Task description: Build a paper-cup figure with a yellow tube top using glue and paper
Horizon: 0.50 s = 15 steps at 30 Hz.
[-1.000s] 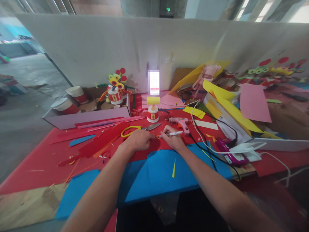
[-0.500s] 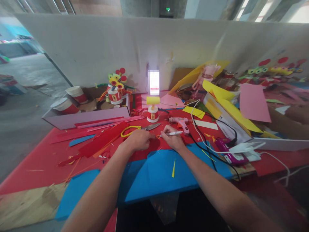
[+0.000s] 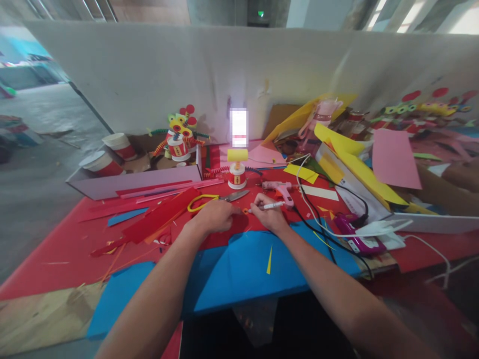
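My right hand (image 3: 268,213) is closed around a white marker (image 3: 275,205) in a writing grip, its tip end low over the red paper. Just left of that tip lies a small orange paper piece (image 3: 246,211). The stretched index finger of my left hand (image 3: 216,215) presses on the left edge of this piece, with the other fingers curled under. Scissors with yellow handles (image 3: 204,202) lie open-bladed behind my left hand. Beyond both hands stands a red and white paper-cup figure (image 3: 237,175) with a yellow paper roll on top and coiled paper arms.
A pink glue gun (image 3: 280,188) lies right of the marker, near cables and a purple power strip (image 3: 359,237). Blue paper (image 3: 247,269) covers the front edge. At left, a box (image 3: 138,182) holds cups and figures; at right, another box (image 3: 359,192) holds coloured paper.
Almost nothing differs. My right hand and the marker have shifted very slightly at the orange piece; my left hand stays in place.
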Available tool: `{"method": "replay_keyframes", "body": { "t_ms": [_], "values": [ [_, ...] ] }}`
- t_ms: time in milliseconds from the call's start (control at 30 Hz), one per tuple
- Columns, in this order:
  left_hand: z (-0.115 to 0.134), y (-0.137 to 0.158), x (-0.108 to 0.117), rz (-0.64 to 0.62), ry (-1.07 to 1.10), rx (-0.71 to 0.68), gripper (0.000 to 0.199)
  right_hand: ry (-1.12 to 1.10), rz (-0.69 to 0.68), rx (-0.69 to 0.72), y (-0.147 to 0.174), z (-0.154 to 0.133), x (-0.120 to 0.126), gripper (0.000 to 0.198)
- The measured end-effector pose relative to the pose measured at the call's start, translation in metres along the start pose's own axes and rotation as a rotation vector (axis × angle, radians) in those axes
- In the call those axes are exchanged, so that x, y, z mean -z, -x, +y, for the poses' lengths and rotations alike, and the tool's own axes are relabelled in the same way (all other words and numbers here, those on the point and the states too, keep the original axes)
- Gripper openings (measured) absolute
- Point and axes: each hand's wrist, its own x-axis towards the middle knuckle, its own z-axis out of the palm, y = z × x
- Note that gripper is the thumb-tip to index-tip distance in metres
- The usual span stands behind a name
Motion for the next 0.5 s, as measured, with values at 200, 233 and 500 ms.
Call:
{"method": "replay_keyframes", "body": {
  "t_ms": [200, 233, 500],
  "values": [
    [-0.0005, -0.0002, -0.0007, 0.003, 0.004, -0.005, 0.046, -0.004, 0.004, 0.011, 0.0001, -0.0009, 0.0006, 0.020],
    [-0.0006, -0.0003, -0.0009, 0.002, 0.003, -0.003, 0.046, -0.006, 0.003, 0.012, 0.0001, -0.0010, 0.0008, 0.020],
    [0.0017, 0.0004, 0.0023, -0.013, -0.021, -0.001, 0.045, -0.019, -0.009, -0.020, -0.0004, -0.0001, 0.0008, 0.018]
  ]
}}
